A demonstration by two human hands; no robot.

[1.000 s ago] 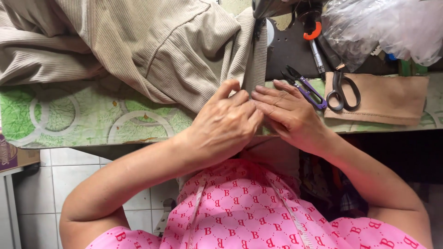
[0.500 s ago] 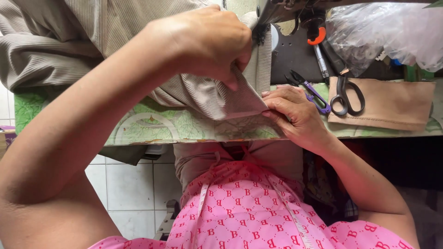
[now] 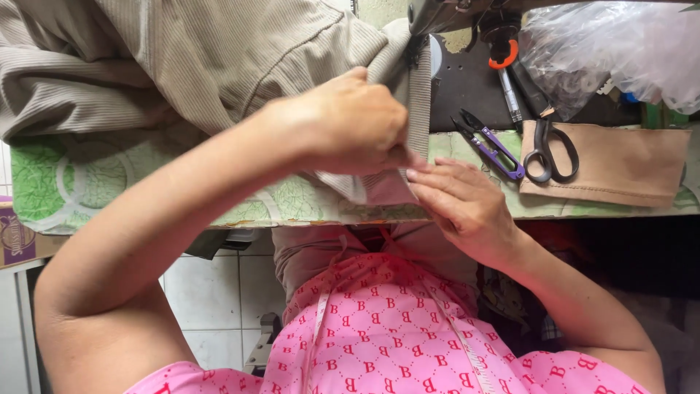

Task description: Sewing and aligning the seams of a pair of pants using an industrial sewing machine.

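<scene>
Corduroy cloth (image 3: pixel 219 58), beige and ribbed, lay heaped over the far left of the table and ran down to the near edge at the middle, where both hands met on it. One strip of the same cloth (image 3: pixel 418 102) stood up toward the sewing machine head (image 3: pixel 445 14) at the far side. The left hand (image 3: pixel 350 128) was clenched, pinching a fold of the cloth at its near corner and lifting it off the table. The right hand (image 3: pixel 463 201) lay flatter, its fingertips pressed on the cloth's edge just beside the left hand's grip; it held nothing else.

As far as could be judged, the work stood at the folding and lining-up stage: the edge was gathered between the hands but not yet laid under the needle, which was hidden behind the cloth, so any stitching of this fold appeared to be left to do.

Counted outward: two hands, one large corduroy piece, one upright strip. To the right lay one tan cloth piece (image 3: pixel 620 168), with one pair of black scissors (image 3: pixel 550 149) resting on its left end, and one purple-handled thread snip (image 3: pixel 496 146) just beside them. One pen-like tool (image 3: pixel 510 95) lay farther off, near one crumpled clear plastic bag (image 3: pixel 620 51). One green patterned table cover (image 3: pixel 87 182) showed beneath it all.
</scene>
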